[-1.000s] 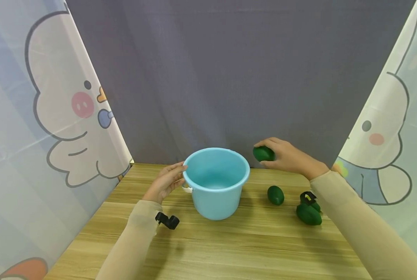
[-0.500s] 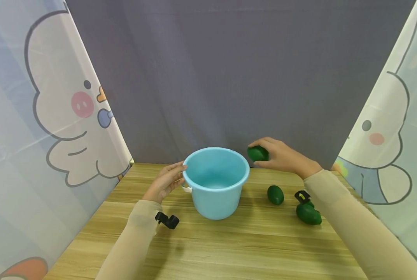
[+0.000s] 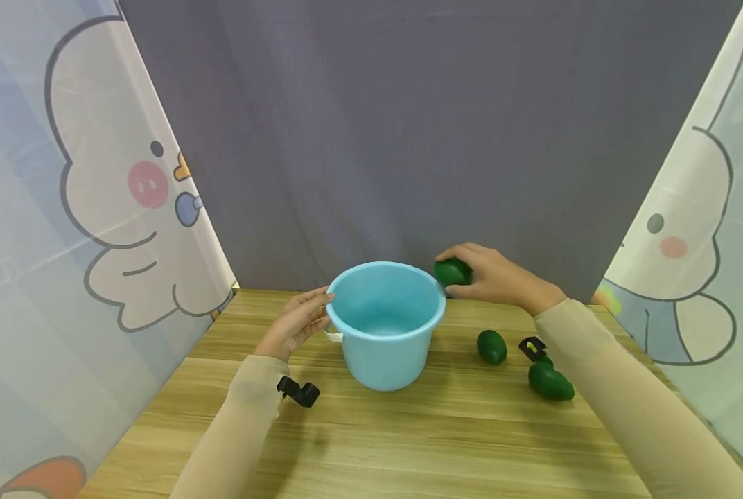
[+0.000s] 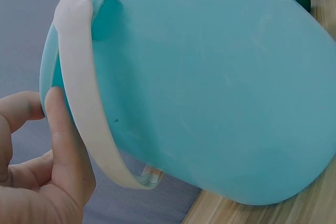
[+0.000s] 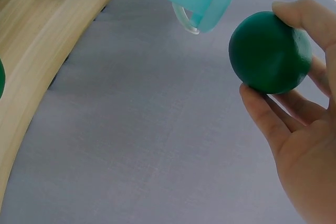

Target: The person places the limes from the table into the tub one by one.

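A light blue bucket [image 3: 387,357] with a white handle [image 4: 84,93] stands upright on the wooden table. At its left side my left hand [image 3: 293,322] pinches the rim, the thumb beneath the lip in the left wrist view. Thumb and fingers of my right hand [image 3: 499,277] grip a smooth dark green avocado [image 3: 452,272], held in the air close to the bucket's right rim. In the right wrist view the avocado [image 5: 269,53] shows its round end, with fingertips on opposite sides. The bucket's visible inside holds nothing.
Another avocado [image 3: 491,347] lies on the table [image 3: 396,443] right of the bucket. Farther right is one more avocado [image 3: 549,381], beside a green piece partly hidden by the black wrist mount [image 3: 533,348]. A grey curtain [image 3: 409,138] hangs behind the table.
My right hand has moved left with the avocado, bringing it to the bucket's rim. The left hand and the bucket stay in place.
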Demonstrator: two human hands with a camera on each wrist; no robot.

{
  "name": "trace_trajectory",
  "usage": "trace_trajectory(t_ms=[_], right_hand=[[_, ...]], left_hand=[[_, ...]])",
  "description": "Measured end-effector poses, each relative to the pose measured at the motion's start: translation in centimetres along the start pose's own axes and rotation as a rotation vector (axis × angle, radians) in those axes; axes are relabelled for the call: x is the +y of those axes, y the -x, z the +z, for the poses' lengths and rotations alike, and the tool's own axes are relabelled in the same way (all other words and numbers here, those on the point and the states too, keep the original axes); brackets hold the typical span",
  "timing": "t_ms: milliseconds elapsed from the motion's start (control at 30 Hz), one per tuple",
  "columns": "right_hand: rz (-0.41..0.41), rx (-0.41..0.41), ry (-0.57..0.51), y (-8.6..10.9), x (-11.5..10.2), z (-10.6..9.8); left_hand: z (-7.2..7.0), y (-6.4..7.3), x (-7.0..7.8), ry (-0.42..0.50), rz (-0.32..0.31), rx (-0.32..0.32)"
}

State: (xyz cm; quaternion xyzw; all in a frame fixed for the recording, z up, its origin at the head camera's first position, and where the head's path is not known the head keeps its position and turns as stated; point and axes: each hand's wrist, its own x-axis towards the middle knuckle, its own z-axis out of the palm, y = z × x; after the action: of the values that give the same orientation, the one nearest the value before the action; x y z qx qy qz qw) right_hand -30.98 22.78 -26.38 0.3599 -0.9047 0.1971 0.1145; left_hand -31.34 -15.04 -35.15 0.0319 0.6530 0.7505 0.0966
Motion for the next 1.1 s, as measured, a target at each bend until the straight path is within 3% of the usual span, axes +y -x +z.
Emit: trace_trajectory(t_ms=[1100], right_hand=[[-0.070, -0.070, -0.075, -2.3, -1.7, 1.0]], left_hand=[[0.3, 0.1, 0.1, 0.007, -0.002, 0.016]])
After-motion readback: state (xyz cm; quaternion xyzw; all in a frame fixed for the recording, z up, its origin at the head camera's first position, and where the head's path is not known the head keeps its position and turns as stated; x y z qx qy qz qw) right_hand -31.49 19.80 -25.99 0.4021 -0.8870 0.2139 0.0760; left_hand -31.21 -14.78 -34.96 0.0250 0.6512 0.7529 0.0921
